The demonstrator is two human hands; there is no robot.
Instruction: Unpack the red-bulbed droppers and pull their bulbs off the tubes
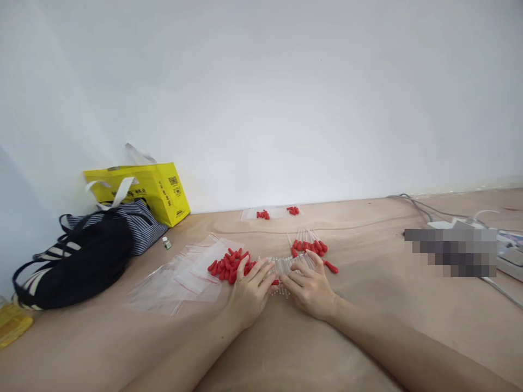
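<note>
Both my hands rest on the tan table over a heap of clear thin tubes [286,264]. My left hand [251,288] lies with fingers spread, its fingertips touching the tubes and a loose pile of red rubber caps [226,265]. My right hand [311,287] lies flat beside it, fingers stretched onto the tubes. Just beyond the right hand lies a fanned bunch of assembled droppers with red bulbs [310,245]. One more red-capped dropper [330,267] lies to the right.
Clear zip bags [183,277] lie left of the caps. Filled bags with red pieces [273,213] lie by the wall. A yellow bag [157,190], a striped bag and a black bag [81,256] stand at left, with a small vial [166,243]. Cables and a blurred device [453,251] lie at right.
</note>
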